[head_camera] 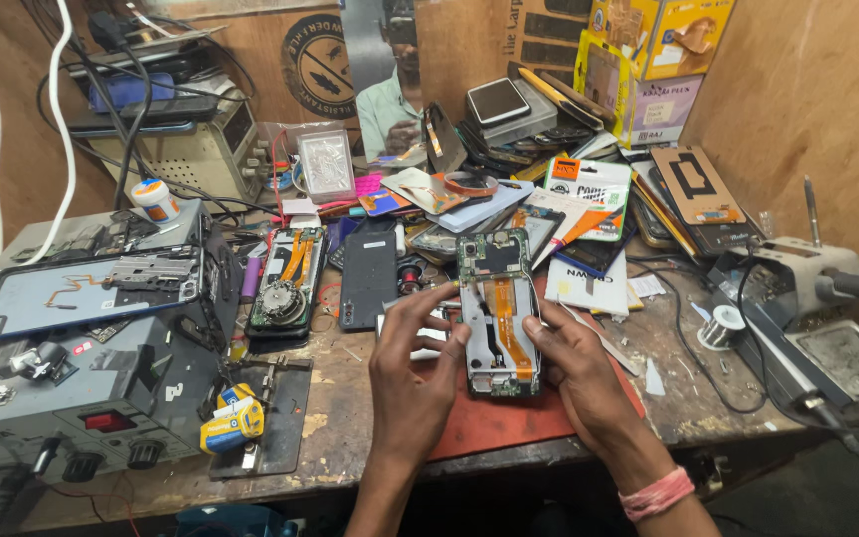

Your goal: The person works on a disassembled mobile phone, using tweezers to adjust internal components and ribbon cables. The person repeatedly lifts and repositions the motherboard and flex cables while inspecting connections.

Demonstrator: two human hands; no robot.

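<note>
Opened phone: your opened phone (497, 313) lies back-up on the red mat (509, 418) at the bench front, green board at the top, orange flex running down the middle. Flat on the mat, so both hands can work it without it sliding.

Right hand: your right hand (581, 370) sits against the phone's right edge, fingers loosely curled, thumb on the frame. Likely steadying it. A thin wire-like thing rises near the fingertips; you can't tell if it's pinched.

Left hand: your left hand (412, 370) is half open beside the phone's left edge, fingertips pinching a small pale flat part (428, 328), held just over the bench.

Second phone: another opened phone (287, 280) lies well to the left, near a dark back cover (368, 273). Parked clear of the mat.

Left bench: grey power supply (82, 398) with a phone frame (82, 288) resting on top.

Right bench: soldering station (827, 328), solder spool (720, 326) near it.
</note>
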